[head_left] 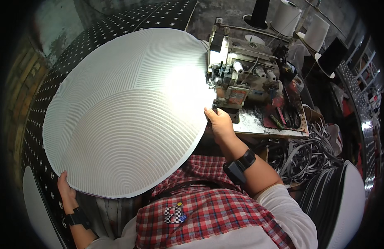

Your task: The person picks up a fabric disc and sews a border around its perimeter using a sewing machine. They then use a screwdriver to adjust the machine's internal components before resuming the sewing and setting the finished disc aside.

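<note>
A large, round white mat (129, 141) with raised arc-shaped ridges lies in front of me. Its right edge meets an overlock sewing machine (246, 70), and the lamp there washes out that part of the mat. My left hand (66, 190) grips the rim at the lower left, thumb on top and fingers mostly hidden beneath. On the right rim, just below the machine's sewing area, my right hand (221, 125) pinches the edge with its thumb above. The other fingers of that hand are out of sight under the mat.
Several thread cones, white (286, 18) and black (331, 56), stand behind the machine. Scissors (289, 117) lie on its white table (258, 126). A tangle of grey and black strips (304, 153) hangs below, beside a stack of round mats (341, 203). A black dotted surface (105, 31) lies beneath the mat.
</note>
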`<state>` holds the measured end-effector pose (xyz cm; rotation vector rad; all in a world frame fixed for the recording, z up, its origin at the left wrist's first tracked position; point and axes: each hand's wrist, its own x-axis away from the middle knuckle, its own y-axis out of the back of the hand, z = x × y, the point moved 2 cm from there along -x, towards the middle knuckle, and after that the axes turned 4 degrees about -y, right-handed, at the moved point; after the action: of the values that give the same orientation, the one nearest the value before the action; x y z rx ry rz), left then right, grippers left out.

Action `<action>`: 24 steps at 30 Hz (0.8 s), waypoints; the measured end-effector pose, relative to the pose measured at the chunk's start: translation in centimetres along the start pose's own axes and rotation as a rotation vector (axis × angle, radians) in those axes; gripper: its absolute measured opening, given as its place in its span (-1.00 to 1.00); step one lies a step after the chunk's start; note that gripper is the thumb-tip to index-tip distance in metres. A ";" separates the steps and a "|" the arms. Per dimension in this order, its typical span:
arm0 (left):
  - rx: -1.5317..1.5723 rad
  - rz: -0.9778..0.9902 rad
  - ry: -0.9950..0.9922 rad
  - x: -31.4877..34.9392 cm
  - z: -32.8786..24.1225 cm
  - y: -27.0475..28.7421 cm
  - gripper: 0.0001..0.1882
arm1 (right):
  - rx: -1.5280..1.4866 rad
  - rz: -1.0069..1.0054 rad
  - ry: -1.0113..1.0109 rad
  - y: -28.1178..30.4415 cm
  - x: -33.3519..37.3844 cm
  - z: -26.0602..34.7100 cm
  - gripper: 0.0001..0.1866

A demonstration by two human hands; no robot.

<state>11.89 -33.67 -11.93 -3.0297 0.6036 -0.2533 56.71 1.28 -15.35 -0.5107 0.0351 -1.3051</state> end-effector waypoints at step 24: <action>0.313 0.171 0.222 12.7 5.3 -8.4 -0.51 | 0.171 0.055 -0.023 0.0 2.7 -0.3 -0.75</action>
<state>27.53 -30.79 -14.65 -2.6518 0.7528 -0.6186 57.36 -1.35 -14.94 -0.3763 -0.0803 -1.2361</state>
